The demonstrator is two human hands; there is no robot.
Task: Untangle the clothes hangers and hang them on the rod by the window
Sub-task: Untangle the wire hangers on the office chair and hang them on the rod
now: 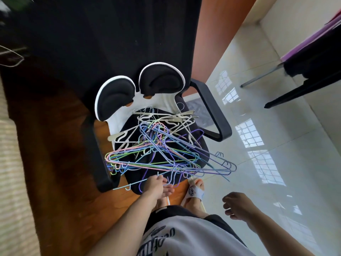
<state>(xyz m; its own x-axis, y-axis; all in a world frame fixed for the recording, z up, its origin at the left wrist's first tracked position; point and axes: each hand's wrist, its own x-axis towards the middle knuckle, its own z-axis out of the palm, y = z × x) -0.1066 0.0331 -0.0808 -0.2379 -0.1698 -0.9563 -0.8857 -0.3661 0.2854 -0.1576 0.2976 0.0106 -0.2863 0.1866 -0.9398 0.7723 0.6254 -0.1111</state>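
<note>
Wire hangers (pixel 162 150): tangled heap on the black seat of the office chair (pixel 212 111); pastel wire ones (purple, blue, green, pink) near side, white/cream plastic ones far side. Too interlocked to count.
Heap overhang: several purple and blue hangers stick out past the seat's right edge, over the floor.
Left hand (pixel 156 185): at the near edge of the heap, fingers curled round a thin wire end of one hanger; a pale blue wire runs left from the hand. Which hanger it belongs to: cannot tell.
Right hand (pixel 237 206): in the air, near right, well apart from the heap; fingers loosely curled, holding nothing.
Chair: 1, two black armrests, split backrest of two black pads with white rims.
Black cloth (pixel 110 34): hangs behind the chair, far side.
Floor: brown wood (pixel 55 145) left, glossy white tiles (pixel 276 126) right with window reflections.
Feet: 1 clear, in a white slipper (pixel 194 191), just near of the seat; second mostly hidden by the left hand.
Far left: 1 more wire hanger (pixel 13 58), blurred.
</note>
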